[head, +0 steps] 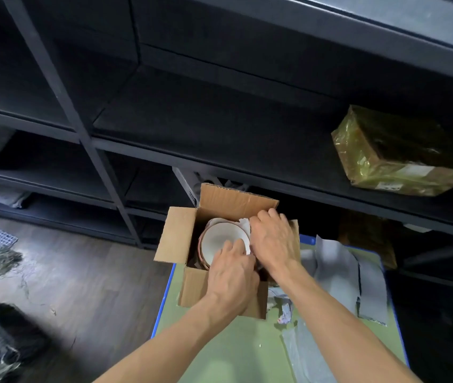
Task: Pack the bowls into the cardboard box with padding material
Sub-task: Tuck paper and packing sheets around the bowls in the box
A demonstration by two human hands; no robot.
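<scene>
Dark shelves stand behind a green desk. An open cardboard box sits on the desk. The bowls are stacked inside it. The right hand has its fingers curled round the white paper beside the bowls. The left hand touches the paper with bent fingers; I cannot tell if they pinch it. Grey sheets lie near the box.

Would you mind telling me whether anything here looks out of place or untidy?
Torn grey paper sheets lie strewn over the green table right of the open cardboard box. Inside it, the white copper-rimmed bowl sits tilted, not flat.
</scene>
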